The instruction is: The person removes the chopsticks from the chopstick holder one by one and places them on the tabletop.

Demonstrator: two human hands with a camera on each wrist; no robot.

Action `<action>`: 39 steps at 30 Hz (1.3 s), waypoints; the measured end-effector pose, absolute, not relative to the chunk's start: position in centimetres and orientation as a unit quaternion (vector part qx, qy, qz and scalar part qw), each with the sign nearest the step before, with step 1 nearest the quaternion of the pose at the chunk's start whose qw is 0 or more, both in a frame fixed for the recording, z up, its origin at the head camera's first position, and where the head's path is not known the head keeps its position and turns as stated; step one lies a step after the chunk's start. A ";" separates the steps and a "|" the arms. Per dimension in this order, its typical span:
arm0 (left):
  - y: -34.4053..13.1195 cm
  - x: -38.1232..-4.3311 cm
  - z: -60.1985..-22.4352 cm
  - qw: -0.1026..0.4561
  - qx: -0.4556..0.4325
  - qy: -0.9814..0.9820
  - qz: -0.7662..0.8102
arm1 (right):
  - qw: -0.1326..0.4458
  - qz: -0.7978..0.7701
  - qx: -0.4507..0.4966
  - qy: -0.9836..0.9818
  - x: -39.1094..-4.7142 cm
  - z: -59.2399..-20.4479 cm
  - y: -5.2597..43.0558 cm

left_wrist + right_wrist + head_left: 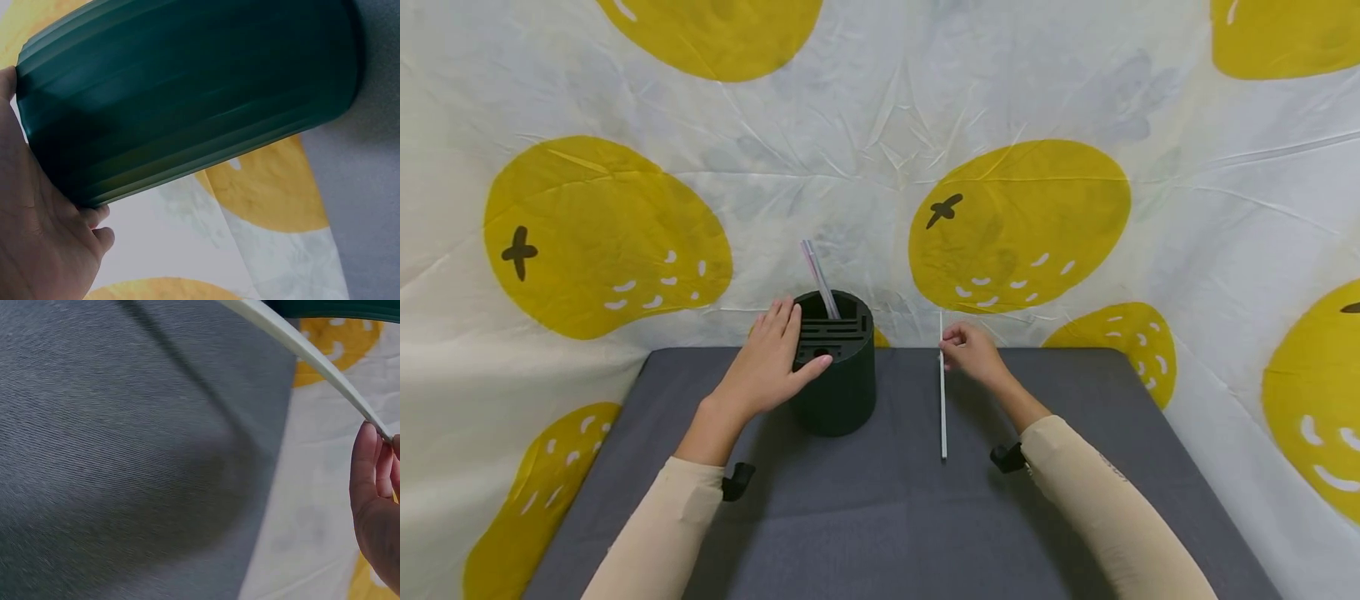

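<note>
A dark green, cylindrical holder [835, 396] with slots in its top stands on the table. My left hand [763, 354] rests on its left rim, fingers straight and thumb stretched along the front edge. The left wrist view shows the same hand [47, 231] against the rim of the ribbed holder [187, 94]. To the right of the holder, my right hand [972, 352] pinches a long, thin white stick [943, 408] near its upper part. In the right wrist view, the thumb and fingers of the right hand [378, 494] pinch the stick [306, 350] near one end.
Thin translucent, pinkish sticks [820, 279] lean out of the holder's open rear compartment. A dark grey cloth [880, 533] covers the table. Behind it hangs a white curtain [865, 208] with yellow fruit shapes, close to the table's back edge.
</note>
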State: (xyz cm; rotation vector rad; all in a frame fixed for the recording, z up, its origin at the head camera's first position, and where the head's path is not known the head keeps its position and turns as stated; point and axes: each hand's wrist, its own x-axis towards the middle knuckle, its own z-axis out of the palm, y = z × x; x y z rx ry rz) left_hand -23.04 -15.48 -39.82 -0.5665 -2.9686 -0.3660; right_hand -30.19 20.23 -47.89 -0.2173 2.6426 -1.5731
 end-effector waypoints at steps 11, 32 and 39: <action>-15.4 -23.1 -39.7 0.049 -0.183 -0.975 -0.116 | 0.086 -0.550 -0.028 0.830 -30.6 -51.1 19.5; -15.5 -23.0 -39.6 0.044 -0.182 -0.975 -0.124 | 0.158 -0.524 0.084 0.833 -29.8 -53.5 18.2; -15.4 -23.1 -39.6 0.048 -0.184 -0.973 -0.129 | 0.161 -0.503 0.102 0.843 -29.9 -53.8 18.0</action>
